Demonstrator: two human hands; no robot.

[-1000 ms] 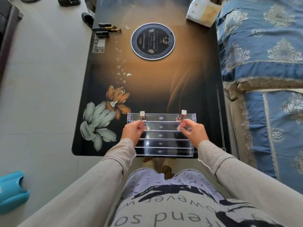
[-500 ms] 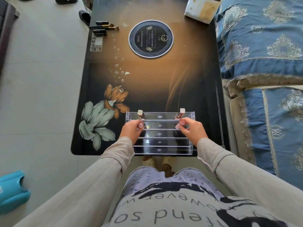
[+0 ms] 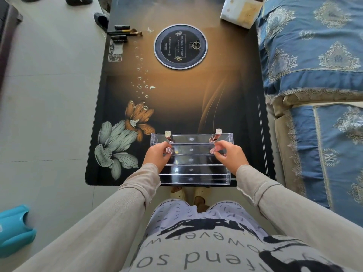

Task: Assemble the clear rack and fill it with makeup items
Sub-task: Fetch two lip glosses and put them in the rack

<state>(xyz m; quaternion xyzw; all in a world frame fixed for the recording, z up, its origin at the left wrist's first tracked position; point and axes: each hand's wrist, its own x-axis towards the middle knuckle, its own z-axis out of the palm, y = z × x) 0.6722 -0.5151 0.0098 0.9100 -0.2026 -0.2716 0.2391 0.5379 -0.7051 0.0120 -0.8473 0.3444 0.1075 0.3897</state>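
Observation:
A clear stepped rack stands at the near edge of the dark table. Two lip gloss tubes stand in its back tier, one at the left end and one at the right end. My left hand pinches a clear-capped tube over the second tier on the left. My right hand pinches a pinkish tube over the same tier on the right. The lower tiers hold nothing.
Makeup brushes and dark lipstick tubes lie at the table's far left corner. A round black disc is set in the tabletop, and a tissue pack sits far right. A blue sofa borders the right; a teal stool stands lower left.
Both hands stay at the second tier with their tubes, shifting only slightly. The right tube in the back tier now stands straighter.

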